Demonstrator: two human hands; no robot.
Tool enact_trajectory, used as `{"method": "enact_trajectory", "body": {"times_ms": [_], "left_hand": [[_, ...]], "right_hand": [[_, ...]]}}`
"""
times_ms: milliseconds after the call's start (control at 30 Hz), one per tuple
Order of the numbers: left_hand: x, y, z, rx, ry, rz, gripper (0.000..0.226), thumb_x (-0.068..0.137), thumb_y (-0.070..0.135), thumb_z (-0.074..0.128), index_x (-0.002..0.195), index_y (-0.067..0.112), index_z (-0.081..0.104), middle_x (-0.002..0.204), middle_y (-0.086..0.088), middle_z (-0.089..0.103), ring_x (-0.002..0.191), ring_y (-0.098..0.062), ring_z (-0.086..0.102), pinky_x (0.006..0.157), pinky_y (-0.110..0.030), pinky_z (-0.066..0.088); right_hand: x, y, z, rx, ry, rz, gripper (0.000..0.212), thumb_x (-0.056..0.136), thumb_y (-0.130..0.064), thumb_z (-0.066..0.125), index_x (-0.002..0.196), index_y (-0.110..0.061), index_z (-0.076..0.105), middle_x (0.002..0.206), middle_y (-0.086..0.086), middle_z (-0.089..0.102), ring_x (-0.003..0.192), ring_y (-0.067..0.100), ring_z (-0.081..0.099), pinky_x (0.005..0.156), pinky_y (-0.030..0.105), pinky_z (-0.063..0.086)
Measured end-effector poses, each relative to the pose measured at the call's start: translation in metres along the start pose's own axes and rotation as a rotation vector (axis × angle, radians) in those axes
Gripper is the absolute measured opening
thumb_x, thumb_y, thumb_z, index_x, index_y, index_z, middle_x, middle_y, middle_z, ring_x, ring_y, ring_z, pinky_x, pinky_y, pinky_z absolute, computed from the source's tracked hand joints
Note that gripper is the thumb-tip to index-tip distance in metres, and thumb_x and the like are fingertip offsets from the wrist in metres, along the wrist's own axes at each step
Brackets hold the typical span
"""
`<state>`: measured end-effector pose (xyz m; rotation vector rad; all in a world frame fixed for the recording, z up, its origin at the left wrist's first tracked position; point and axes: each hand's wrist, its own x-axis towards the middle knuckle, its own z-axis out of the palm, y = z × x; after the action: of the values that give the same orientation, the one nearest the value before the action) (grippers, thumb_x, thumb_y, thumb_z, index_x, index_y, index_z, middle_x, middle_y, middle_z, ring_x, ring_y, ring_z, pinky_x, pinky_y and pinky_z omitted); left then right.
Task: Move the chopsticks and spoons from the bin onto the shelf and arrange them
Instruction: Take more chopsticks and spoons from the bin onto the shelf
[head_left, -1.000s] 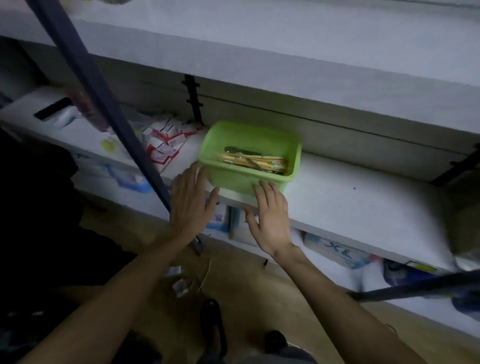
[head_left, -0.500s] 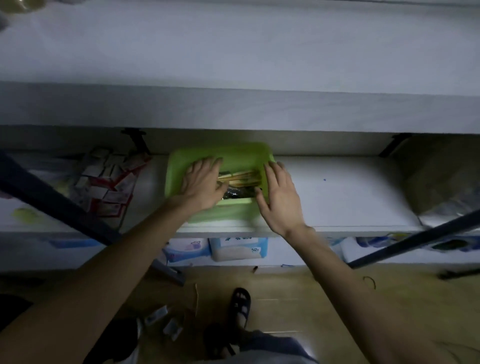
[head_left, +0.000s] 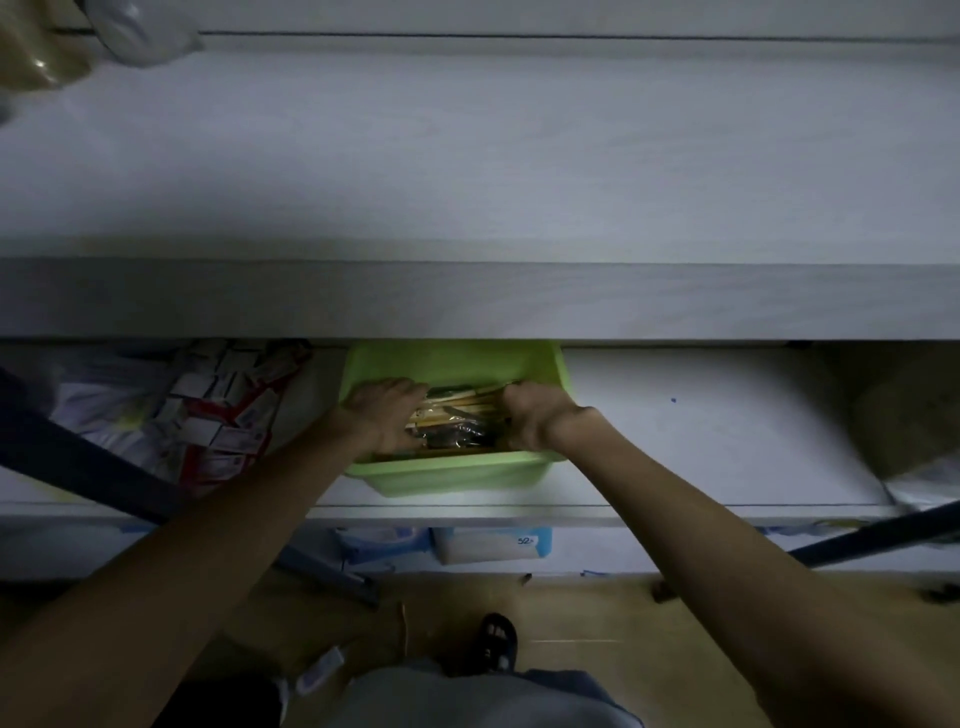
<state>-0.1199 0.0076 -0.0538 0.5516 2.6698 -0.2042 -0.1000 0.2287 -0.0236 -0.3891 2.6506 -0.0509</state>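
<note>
I see a green bin (head_left: 457, 475) on the lower shelf (head_left: 701, 441). Inside it, my left hand (head_left: 382, 413) and right hand (head_left: 535, 415) curl around opposite ends of the wrapped chopsticks (head_left: 457, 410), gathering the bundle to lift together; spoons unclear

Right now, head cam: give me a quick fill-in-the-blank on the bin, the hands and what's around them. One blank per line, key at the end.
1. Both hands reach into the ____ coloured bin.
2. The left hand and right hand sit at opposite ends of the bundle of ____.
3. The red-and-white packets lie to the ____ of the bin.
4. The bin stands on the lower shelf, ____ the wide upper shelf.

Missing words: green; chopsticks; left; below
</note>
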Motion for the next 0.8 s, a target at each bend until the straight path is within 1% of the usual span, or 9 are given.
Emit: {"method": "enact_trajectory", "body": {"times_ms": [100, 200, 300, 333, 467, 567, 633, 700, 800], "left_hand": [[0.006, -0.001, 0.003, 0.026, -0.002, 0.011, 0.077, 0.088, 0.05, 0.069, 0.15, 0.018, 0.034, 0.142, -0.008, 0.051, 0.123, -0.026, 0.055, 0.092, -0.035, 0.048], [0.011, 0.001, 0.002, 0.086, -0.01, 0.0, 0.067, 0.089, 0.05, 0.067, 0.143, 0.017, 0.042, 0.136, -0.01, 0.052, 0.12, -0.027, 0.056, 0.091, -0.037, 0.048], [0.014, 0.005, 0.006, 0.163, 0.004, -0.018, 0.063, 0.089, 0.047, 0.067, 0.139, 0.017, 0.046, 0.134, -0.011, 0.05, 0.118, -0.028, 0.055, 0.092, -0.039, 0.051], [0.015, 0.006, 0.009, 0.166, 0.007, -0.024, 0.063, 0.087, 0.046, 0.069, 0.138, 0.016, 0.046, 0.133, -0.011, 0.049, 0.117, -0.028, 0.055, 0.091, -0.039, 0.052], [0.02, 0.009, 0.013, 0.142, 0.019, -0.037, 0.055, 0.089, 0.03, 0.07, 0.135, 0.013, 0.045, 0.132, -0.01, 0.054, 0.112, -0.026, 0.061, 0.087, -0.036, 0.052], [0.026, 0.009, 0.012, 0.155, 0.023, -0.04, 0.05, 0.092, 0.024, 0.067, 0.136, 0.012, 0.044, 0.13, -0.009, 0.058, 0.111, -0.025, 0.062, 0.083, -0.033, 0.049], [0.029, 0.008, 0.009, 0.154, 0.0, -0.036, 0.051, 0.093, 0.029, 0.068, 0.136, 0.013, 0.045, 0.129, -0.009, 0.061, 0.113, -0.026, 0.062, 0.081, -0.031, 0.045], [0.034, 0.006, 0.007, 0.167, -0.02, -0.006, 0.051, 0.09, 0.039, 0.069, 0.133, 0.018, 0.05, 0.127, -0.007, 0.061, 0.113, -0.025, 0.061, 0.082, -0.032, 0.046], [0.038, 0.004, 0.006, 0.184, -0.049, 0.022, 0.044, 0.088, 0.04, 0.069, 0.125, 0.021, 0.058, 0.124, -0.007, 0.06, 0.11, -0.025, 0.06, 0.085, -0.033, 0.048]], "right_hand": [[0.015, -0.002, 0.008, -0.037, -0.067, 0.033, 0.047, 0.091, -0.033, 0.066, 0.131, -0.011, 0.055, 0.136, 0.01, 0.059, 0.124, 0.028, 0.058, 0.095, 0.033, 0.048], [0.024, -0.004, 0.015, -0.056, -0.091, 0.026, 0.044, 0.094, -0.031, 0.063, 0.133, -0.012, 0.055, 0.14, 0.01, 0.057, 0.127, 0.028, 0.057, 0.101, 0.037, 0.047], [0.031, -0.005, 0.024, -0.091, -0.098, -0.012, 0.053, 0.092, -0.047, 0.063, 0.137, -0.02, 0.055, 0.137, 0.008, 0.06, 0.124, 0.027, 0.059, 0.101, 0.038, 0.048], [0.032, -0.005, 0.027, -0.097, -0.096, -0.015, 0.053, 0.093, -0.048, 0.063, 0.138, -0.021, 0.054, 0.137, 0.008, 0.06, 0.123, 0.027, 0.059, 0.102, 0.039, 0.049], [0.035, -0.003, 0.028, -0.137, -0.103, -0.007, 0.039, 0.101, -0.035, 0.052, 0.135, -0.014, 0.052, 0.136, 0.011, 0.06, 0.124, 0.028, 0.058, 0.101, 0.04, 0.047], [0.036, -0.003, 0.029, -0.161, -0.105, -0.026, 0.037, 0.102, -0.034, 0.05, 0.134, -0.015, 0.054, 0.134, 0.008, 0.061, 0.123, 0.027, 0.059, 0.098, 0.038, 0.048], [0.039, -0.003, 0.029, -0.166, -0.103, -0.043, 0.033, 0.103, -0.033, 0.049, 0.13, -0.016, 0.057, 0.13, 0.006, 0.065, 0.118, 0.025, 0.063, 0.095, 0.037, 0.05], [0.041, -0.003, 0.029, -0.145, -0.119, -0.058, 0.031, 0.103, -0.033, 0.051, 0.127, -0.016, 0.059, 0.128, 0.006, 0.066, 0.114, 0.025, 0.064, 0.095, 0.038, 0.051], [0.041, -0.001, 0.026, -0.114, -0.144, -0.101, 0.04, 0.098, -0.042, 0.056, 0.129, -0.017, 0.059, 0.129, 0.007, 0.065, 0.116, 0.026, 0.063, 0.099, 0.038, 0.05]]}}
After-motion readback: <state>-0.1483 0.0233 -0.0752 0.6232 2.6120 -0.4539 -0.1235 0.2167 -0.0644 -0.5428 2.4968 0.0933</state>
